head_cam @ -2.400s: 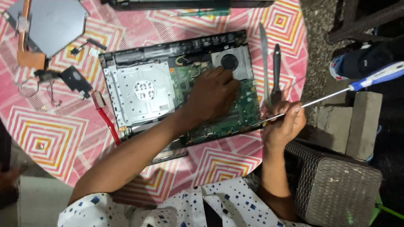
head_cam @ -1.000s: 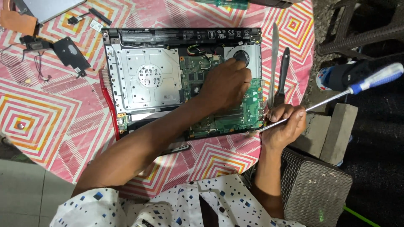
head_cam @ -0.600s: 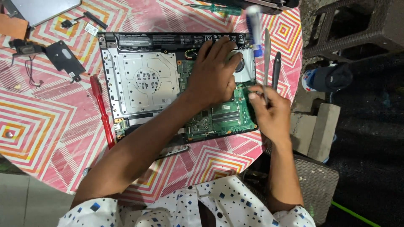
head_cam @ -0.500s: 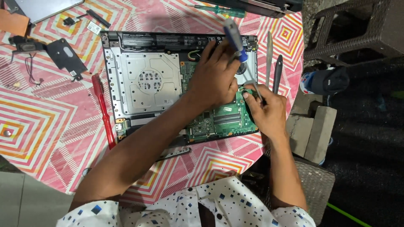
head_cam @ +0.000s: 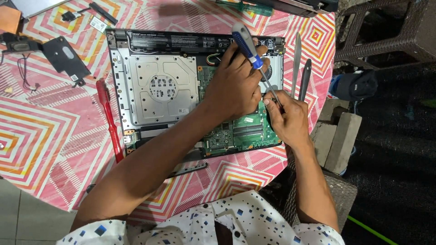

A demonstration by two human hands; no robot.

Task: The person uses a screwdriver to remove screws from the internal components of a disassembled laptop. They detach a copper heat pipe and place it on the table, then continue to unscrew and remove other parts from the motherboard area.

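Observation:
An opened laptop (head_cam: pixel 150 86) lies bottom-up on the patterned table, its silver plate and green circuit board (head_cam: pixel 236 134) exposed. My left hand (head_cam: pixel 234 88) rests spread on the board near the fan. My right hand (head_cam: pixel 286 118) pinches the thin shaft of a screwdriver close to its tip, at the board's right edge. The screwdriver's blue and white handle (head_cam: pixel 245 41) leans up and to the left, crossing over my left hand's fingers.
A red tool (head_cam: pixel 109 120) lies left of the laptop, and two metal pry tools (head_cam: pixel 299 68) lie to its right. A green screwdriver (head_cam: pixel 245 7) and black loose parts (head_cam: pixel 68 56) lie farther back. Concrete blocks (head_cam: pixel 338 136) and a wicker stool (head_cam: pixel 386 31) stand to the right.
The screwdriver's handle swung from far right over to the upper left, above my left hand. My right hand moved in onto the board's right edge. My left hand stayed put.

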